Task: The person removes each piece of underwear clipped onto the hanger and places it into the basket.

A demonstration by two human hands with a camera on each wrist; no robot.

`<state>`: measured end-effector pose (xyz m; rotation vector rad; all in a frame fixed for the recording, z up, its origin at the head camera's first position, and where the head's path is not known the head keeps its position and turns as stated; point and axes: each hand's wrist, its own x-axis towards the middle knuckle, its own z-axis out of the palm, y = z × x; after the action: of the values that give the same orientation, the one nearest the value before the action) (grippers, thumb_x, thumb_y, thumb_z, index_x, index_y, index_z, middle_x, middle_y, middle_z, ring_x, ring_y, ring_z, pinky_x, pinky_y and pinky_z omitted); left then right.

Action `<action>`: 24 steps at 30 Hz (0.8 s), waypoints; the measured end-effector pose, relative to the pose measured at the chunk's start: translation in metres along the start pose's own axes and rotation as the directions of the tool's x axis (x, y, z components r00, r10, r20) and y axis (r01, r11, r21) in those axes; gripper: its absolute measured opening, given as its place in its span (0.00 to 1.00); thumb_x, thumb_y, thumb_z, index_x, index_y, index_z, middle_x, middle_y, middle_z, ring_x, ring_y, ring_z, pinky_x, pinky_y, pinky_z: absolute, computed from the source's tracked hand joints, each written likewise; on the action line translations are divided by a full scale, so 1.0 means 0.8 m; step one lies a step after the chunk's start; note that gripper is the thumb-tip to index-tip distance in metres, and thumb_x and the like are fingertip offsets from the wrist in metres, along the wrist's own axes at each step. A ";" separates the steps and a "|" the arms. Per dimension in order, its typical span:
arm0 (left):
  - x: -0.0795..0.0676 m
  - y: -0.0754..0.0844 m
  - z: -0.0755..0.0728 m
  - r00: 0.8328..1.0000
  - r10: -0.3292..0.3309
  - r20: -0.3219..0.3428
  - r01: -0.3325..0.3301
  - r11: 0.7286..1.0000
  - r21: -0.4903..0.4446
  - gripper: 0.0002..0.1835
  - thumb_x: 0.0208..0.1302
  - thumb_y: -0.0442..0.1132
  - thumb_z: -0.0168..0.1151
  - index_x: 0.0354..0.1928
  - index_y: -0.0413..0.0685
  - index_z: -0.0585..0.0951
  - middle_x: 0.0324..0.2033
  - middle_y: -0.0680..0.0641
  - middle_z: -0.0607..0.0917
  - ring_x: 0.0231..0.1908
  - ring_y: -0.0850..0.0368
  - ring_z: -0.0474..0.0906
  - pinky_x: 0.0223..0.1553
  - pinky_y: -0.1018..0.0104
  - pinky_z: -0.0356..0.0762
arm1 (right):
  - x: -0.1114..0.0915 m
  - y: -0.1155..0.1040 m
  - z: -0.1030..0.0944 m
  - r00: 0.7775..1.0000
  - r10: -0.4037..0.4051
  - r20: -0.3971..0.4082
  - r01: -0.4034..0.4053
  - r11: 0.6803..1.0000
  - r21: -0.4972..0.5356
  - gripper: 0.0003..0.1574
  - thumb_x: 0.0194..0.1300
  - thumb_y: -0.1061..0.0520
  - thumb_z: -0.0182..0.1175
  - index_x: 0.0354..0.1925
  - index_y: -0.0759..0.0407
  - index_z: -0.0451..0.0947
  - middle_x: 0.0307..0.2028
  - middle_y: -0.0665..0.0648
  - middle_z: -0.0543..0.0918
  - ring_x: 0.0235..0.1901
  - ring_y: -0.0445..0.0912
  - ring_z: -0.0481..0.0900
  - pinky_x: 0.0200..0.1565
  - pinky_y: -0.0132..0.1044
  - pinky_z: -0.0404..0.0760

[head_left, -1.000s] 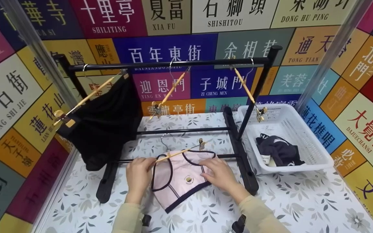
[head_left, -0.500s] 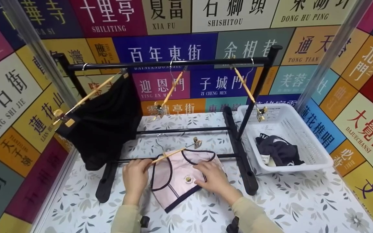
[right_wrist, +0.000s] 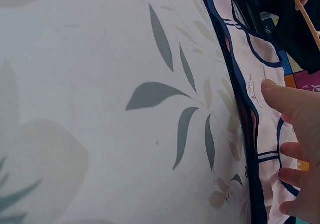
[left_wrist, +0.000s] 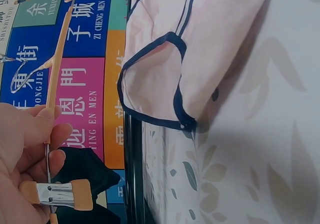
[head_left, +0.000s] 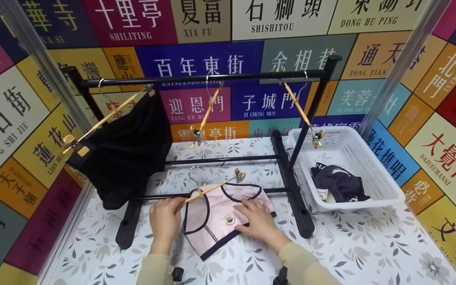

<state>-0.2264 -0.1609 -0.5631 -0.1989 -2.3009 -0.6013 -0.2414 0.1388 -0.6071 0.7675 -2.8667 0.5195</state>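
Note:
My left hand [head_left: 164,221] grips one end of a wooden clip hanger [head_left: 206,192]. In the left wrist view, the thumb and fingers pinch the hanger's rod [left_wrist: 56,73] just above a metal clip with tan pads [left_wrist: 56,195]. Pale pink underpants [head_left: 222,211] with navy trim and a small round print lie spread on the table, leg openings toward the rack, waistband toward me. The hanger passes over their far edge. My right hand [head_left: 259,223] rests on their right part with fingers extended; the right wrist view shows the spread fingers along the pink cloth [right_wrist: 270,156].
A black garment rack [head_left: 208,80] stands behind the hands. Black shorts [head_left: 133,152] hang at its left, with two bare clip hangers, one mid-bar [head_left: 208,109], one right [head_left: 297,103]. A white basket [head_left: 378,174] at right holds dark clothing [head_left: 339,184]. Patterned panels surround the table.
The hanger has shifted slightly left with my left hand. My right hand has slid left and a little down over the underpants. The mid-bar hanger has swung slightly.

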 end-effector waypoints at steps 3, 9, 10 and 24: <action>-0.001 -0.001 0.000 1.000 -0.007 0.014 0.007 1.000 0.000 0.10 0.52 0.33 0.74 0.36 0.55 0.89 0.31 0.49 0.87 0.33 0.44 0.80 0.32 0.47 0.68 | -0.001 0.000 0.002 0.999 0.033 0.031 -0.034 0.999 0.019 0.41 0.56 0.38 0.69 0.64 0.49 0.74 0.65 0.64 0.71 0.63 0.64 0.66 0.61 0.69 0.60; -0.004 -0.002 0.000 0.999 -0.020 0.036 0.020 1.000 0.002 0.10 0.53 0.33 0.72 0.37 0.55 0.89 0.32 0.48 0.88 0.33 0.44 0.80 0.33 0.47 0.69 | -0.003 0.001 0.009 0.988 0.103 0.113 -0.109 0.993 0.044 0.39 0.57 0.37 0.68 0.64 0.48 0.75 0.68 0.65 0.68 0.66 0.66 0.63 0.60 0.74 0.56; -0.005 -0.003 0.000 0.999 -0.024 0.039 0.024 1.000 0.002 0.10 0.53 0.33 0.72 0.37 0.55 0.89 0.32 0.48 0.88 0.33 0.44 0.80 0.33 0.47 0.69 | -0.003 0.001 0.009 0.987 0.109 0.120 -0.115 0.992 0.044 0.38 0.57 0.37 0.68 0.64 0.47 0.76 0.68 0.65 0.67 0.66 0.66 0.62 0.60 0.74 0.56; -0.008 -0.003 0.002 0.999 -0.042 0.027 0.042 0.999 0.004 0.08 0.53 0.33 0.72 0.36 0.53 0.89 0.30 0.48 0.87 0.31 0.43 0.80 0.31 0.48 0.67 | -0.003 0.001 0.006 0.997 0.074 0.036 -0.072 0.996 -0.046 0.30 0.55 0.39 0.71 0.55 0.46 0.82 0.56 0.61 0.76 0.56 0.61 0.71 0.48 0.60 0.72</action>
<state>-0.2238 -0.1619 -0.5692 -0.1581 -2.3368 -0.6194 -0.2400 0.1387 -0.6126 0.6752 -2.9394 0.4528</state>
